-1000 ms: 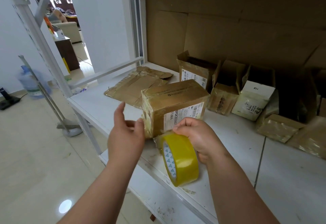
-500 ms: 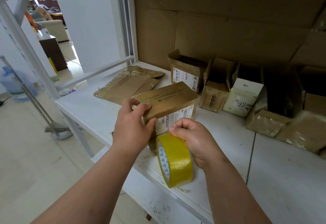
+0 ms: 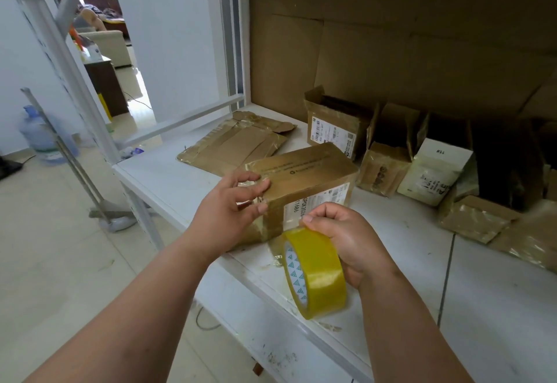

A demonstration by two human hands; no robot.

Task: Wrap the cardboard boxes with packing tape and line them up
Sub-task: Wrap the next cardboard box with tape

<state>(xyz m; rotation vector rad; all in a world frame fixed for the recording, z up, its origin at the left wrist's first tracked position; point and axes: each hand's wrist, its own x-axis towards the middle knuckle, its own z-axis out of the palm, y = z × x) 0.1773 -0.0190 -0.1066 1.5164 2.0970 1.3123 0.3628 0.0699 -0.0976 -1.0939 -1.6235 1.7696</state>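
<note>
Shelf: carries the box near its front edge.
Box: left hand, off it a second ago, now grips its taped corner.
Tape roll: clasped in right hand; wrapping can proceed.

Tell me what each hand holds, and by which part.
Right hand grips the tape roll at its upper rim. Left hand holds the cardboard box by its left end.
</note>
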